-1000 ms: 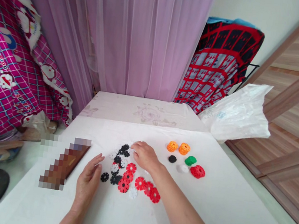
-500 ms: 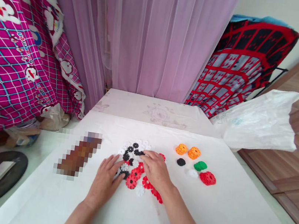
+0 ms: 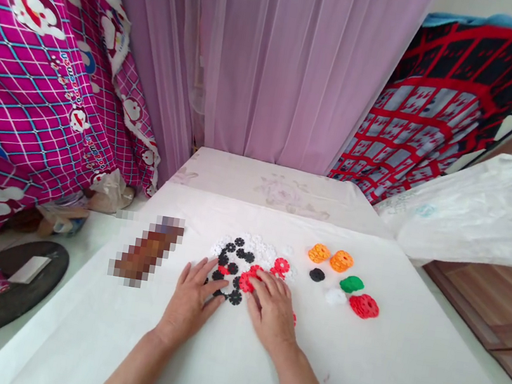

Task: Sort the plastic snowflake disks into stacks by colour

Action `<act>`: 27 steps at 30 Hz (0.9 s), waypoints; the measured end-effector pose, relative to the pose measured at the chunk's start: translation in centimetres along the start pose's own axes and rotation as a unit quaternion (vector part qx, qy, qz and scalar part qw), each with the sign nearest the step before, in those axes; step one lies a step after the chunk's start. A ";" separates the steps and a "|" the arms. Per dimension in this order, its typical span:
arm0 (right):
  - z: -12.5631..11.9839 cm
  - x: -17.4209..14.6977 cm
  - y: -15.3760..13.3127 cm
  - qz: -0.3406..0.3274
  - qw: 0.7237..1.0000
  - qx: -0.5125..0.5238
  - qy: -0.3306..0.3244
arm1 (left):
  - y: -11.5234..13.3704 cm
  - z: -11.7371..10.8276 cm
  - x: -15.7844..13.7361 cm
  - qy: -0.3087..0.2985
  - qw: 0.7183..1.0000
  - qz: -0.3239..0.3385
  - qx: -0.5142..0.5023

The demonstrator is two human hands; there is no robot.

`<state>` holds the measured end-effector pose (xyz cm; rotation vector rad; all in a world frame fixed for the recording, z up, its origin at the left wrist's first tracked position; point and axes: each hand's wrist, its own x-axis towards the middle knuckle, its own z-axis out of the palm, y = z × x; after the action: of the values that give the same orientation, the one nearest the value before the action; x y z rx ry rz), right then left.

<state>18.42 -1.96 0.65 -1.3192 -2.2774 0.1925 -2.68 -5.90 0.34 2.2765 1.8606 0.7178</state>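
Observation:
A loose pile of flower-shaped plastic discs with notched edges lies between my hands: black discs, white discs and red discs. My left hand rests flat at the pile's left side, fingers spread, its tips touching black and white pieces. On the right, my right hand lies with fingers stretched over red discs and touching them. Its palm covers part of the pile, and a bit of red shows beside the wrist.
Right of the pile stand orange stacks, a black stack, a green stack, a white stack and a red stack. A pixelated brown item lies left on the white-covered table. A white plastic bag hangs at the right edge.
My right hand has drawn back toward me, and red discs formerly near the front of the pile have shifted. More black discs show between my hands. The camera view has turned slightly left.

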 end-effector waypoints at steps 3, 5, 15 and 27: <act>-0.2 -0.2 0.1 -0.006 0.999 0.009 0.035 | 1.1 -0.1 -0.5 0.003 1.000 0.013 0.006; -0.5 -0.6 -0.1 -0.014 0.998 0.018 0.050 | 1.5 -0.2 -0.7 0.006 1.000 0.020 0.008; 0.1 -1.2 0.1 -0.067 0.989 0.006 0.130 | -0.9 1.2 -0.4 0.113 0.992 -0.040 -0.034; -1.7 -4.7 4.4 0.147 0.972 -0.020 0.179 | -3.0 1.0 1.8 0.152 0.977 -0.143 0.035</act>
<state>24.54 -3.81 -1.10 -1.5676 -1.7901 0.0053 -4.70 -3.31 -1.19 1.9611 2.3195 1.0105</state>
